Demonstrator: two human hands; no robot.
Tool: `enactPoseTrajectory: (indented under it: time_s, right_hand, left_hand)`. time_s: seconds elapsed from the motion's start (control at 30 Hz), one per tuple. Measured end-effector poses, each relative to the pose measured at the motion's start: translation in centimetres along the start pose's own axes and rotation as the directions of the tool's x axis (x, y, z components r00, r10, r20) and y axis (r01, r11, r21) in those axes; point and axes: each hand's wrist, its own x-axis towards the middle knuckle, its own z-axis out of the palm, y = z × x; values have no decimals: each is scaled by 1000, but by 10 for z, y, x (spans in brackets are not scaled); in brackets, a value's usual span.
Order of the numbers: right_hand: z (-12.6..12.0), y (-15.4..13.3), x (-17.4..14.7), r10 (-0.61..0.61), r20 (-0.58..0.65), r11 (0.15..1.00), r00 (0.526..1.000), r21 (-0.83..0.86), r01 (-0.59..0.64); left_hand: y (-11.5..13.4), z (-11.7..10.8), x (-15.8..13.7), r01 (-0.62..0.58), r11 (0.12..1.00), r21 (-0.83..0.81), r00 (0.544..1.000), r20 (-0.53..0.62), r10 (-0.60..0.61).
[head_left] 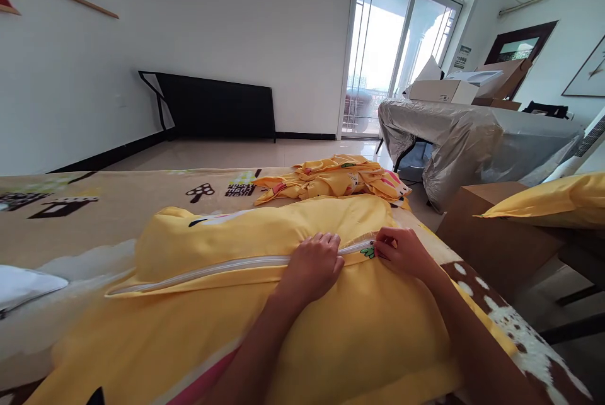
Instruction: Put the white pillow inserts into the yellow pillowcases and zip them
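Note:
A yellow pillowcase (368, 329), plump with something inside, lies across the bed in front of me. Its white zipper (222, 265) runs from left to right along a fold and looks closed over most of its length. My left hand (316, 266) is closed over the zipper seam near the middle, gripping the fabric. At the zipper's right end, beside a small green leaf print, my right hand (399, 250) pinches with thumb and fingers. The zipper pull itself is hidden by those fingers.
Crumpled yellow printed fabric (335, 178) lies behind the pillowcase on the patterned bed cover (208, 194). A white item (28, 286) is at the left. On the right are a cardboard box (491, 228), another yellow cushion (558, 200) and plastic-covered furniture (454, 134).

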Motion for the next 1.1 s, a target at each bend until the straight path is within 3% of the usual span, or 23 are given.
enactPoseTrajectory:
  time_s: [0.37,0.83,1.0,1.1]
  right_hand:
    - [0,20,4,109,27,994,994,7,-109]
    - [-2,34,10,251,-67,963,966,-83,-256]
    - [-4,33,11,264,-65,962,962,-47,-267]
    - [-7,38,11,250,-86,967,964,68,-245]
  left_hand:
    - [0,-3,0,-10,1000,7,1000,15,10]
    - [1,-4,-1,-5,1000,-2,1000,17,5]
    - [1,-4,-1,-2,1000,-5,1000,21,2]
    - [0,-3,0,21,999,-42,1000,15,-20]
